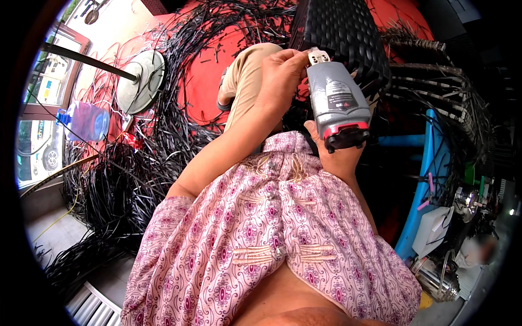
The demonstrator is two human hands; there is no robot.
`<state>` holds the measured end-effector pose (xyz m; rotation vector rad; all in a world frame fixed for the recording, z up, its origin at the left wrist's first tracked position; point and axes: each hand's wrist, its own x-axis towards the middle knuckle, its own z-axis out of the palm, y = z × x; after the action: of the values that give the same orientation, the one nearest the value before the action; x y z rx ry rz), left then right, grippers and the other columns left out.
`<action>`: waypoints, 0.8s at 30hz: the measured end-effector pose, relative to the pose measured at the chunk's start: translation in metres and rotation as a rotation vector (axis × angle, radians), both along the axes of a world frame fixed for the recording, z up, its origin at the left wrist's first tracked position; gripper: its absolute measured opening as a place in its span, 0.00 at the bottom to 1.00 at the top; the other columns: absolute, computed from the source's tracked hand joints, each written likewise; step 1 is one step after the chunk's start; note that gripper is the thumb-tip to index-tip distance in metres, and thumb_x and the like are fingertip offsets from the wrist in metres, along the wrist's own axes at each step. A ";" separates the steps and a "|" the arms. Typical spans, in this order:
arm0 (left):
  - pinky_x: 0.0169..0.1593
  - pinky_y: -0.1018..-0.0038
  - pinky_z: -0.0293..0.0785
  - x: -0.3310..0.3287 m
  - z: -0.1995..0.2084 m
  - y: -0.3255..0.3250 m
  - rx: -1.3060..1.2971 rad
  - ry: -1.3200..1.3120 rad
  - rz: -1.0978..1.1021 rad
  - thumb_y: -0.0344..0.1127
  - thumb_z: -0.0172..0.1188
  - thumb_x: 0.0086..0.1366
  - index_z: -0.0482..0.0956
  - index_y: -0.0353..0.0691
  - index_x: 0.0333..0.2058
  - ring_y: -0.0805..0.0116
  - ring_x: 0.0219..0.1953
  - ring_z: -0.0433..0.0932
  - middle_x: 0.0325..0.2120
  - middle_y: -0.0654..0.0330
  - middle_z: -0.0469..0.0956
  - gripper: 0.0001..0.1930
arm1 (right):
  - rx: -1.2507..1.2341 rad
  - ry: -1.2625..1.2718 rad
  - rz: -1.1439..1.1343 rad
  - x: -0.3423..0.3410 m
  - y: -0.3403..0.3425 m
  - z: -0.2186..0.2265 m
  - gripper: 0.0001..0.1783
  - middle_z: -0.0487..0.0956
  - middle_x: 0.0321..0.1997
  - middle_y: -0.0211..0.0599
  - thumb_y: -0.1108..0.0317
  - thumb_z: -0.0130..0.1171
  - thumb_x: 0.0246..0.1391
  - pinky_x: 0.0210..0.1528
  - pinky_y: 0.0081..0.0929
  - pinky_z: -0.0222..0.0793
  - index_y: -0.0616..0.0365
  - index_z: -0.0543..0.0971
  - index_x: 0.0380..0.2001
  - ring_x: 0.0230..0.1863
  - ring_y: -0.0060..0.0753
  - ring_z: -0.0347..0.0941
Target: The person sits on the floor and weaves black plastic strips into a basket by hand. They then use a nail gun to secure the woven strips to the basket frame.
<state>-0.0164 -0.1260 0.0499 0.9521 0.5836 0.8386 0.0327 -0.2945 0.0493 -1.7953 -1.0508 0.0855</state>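
A grey power tool with a dark label, a red band and a black rear end, looking like a staple gun, points away from me. My right hand is closed under its body; most of the fingers are hidden behind the tool. Its pale nose is against the edge of a black woven wicker piece. Beside that nose, my left hand has its thumb and fingers pinched together at the wicker edge. Whatever the fingertips hold is too small to make out.
Heaps of loose black strips cover the floor at left. A round stand base and a water bottle are also there. A blue plastic chair stands at right, near a shiny metal flask.
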 end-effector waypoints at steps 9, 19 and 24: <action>0.24 0.83 0.66 -0.001 0.006 0.000 -0.027 -0.027 0.003 0.33 0.62 0.67 0.83 0.32 0.28 0.82 0.19 0.71 0.19 0.66 0.78 0.11 | 0.011 0.010 -0.114 -0.011 0.007 -0.008 0.21 0.85 0.33 0.43 0.69 0.72 0.46 0.38 0.34 0.78 0.54 0.79 0.45 0.36 0.46 0.85; 0.24 0.82 0.70 -0.006 0.010 0.000 -0.074 -0.067 -0.001 0.32 0.60 0.66 0.84 0.29 0.32 0.80 0.20 0.75 0.22 0.62 0.81 0.10 | -0.031 -0.037 -0.160 -0.020 0.013 -0.015 0.23 0.84 0.30 0.44 0.67 0.73 0.45 0.36 0.37 0.78 0.54 0.78 0.46 0.34 0.48 0.85; 0.22 0.82 0.69 -0.012 0.019 -0.002 -0.072 -0.065 0.017 0.32 0.61 0.66 0.84 0.30 0.31 0.81 0.19 0.74 0.22 0.62 0.81 0.10 | -0.036 -0.136 -0.154 -0.028 0.017 -0.010 0.25 0.85 0.33 0.45 0.68 0.73 0.46 0.36 0.36 0.79 0.56 0.76 0.49 0.35 0.47 0.85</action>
<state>-0.0287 -0.1275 0.0686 0.8521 0.5632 0.8552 0.0042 -0.2774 0.0390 -1.9303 -1.0075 -0.1137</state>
